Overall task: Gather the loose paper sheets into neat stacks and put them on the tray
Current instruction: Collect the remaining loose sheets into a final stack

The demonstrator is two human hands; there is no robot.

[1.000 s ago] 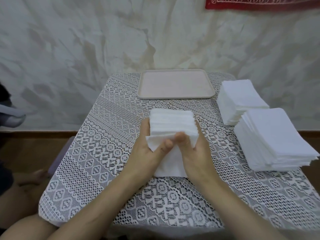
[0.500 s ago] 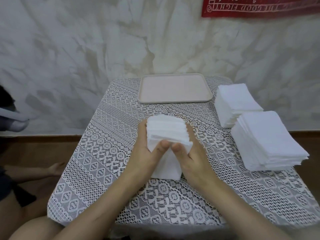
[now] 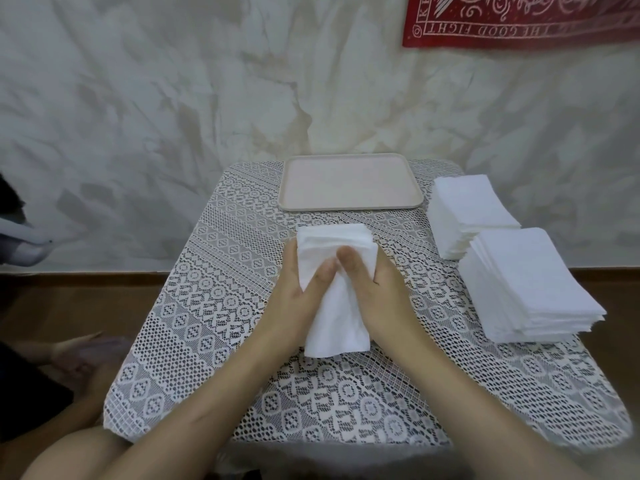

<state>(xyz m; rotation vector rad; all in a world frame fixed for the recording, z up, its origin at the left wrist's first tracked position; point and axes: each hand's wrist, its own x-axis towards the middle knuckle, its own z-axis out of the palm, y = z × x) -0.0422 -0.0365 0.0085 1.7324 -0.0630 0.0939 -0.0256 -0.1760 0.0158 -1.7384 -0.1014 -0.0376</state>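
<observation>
A bundle of white paper sheets [image 3: 334, 317] stands on its lower edge at the middle of the lace-covered table. My left hand [image 3: 298, 299] grips its left side and my right hand [image 3: 377, 292] grips its right side, both thumbs lying on the front sheet. The sheets' top edges fan slightly at the far end. A pale pink tray [image 3: 349, 181] lies flat at the table's far edge, with nothing on it. It is a short way beyond the bundle.
Two thick stacks of white sheets lie on the table's right side, the far stack [image 3: 471, 206] and the near stack [image 3: 526, 285]. A person's hand [image 3: 83, 351] shows low on the left, beside the table. A wall with a red banner [image 3: 519, 15] rises behind.
The bundle has been squeezed narrower between my hands and its top edges sit more even. My view has tilted up, showing more of the banner.
</observation>
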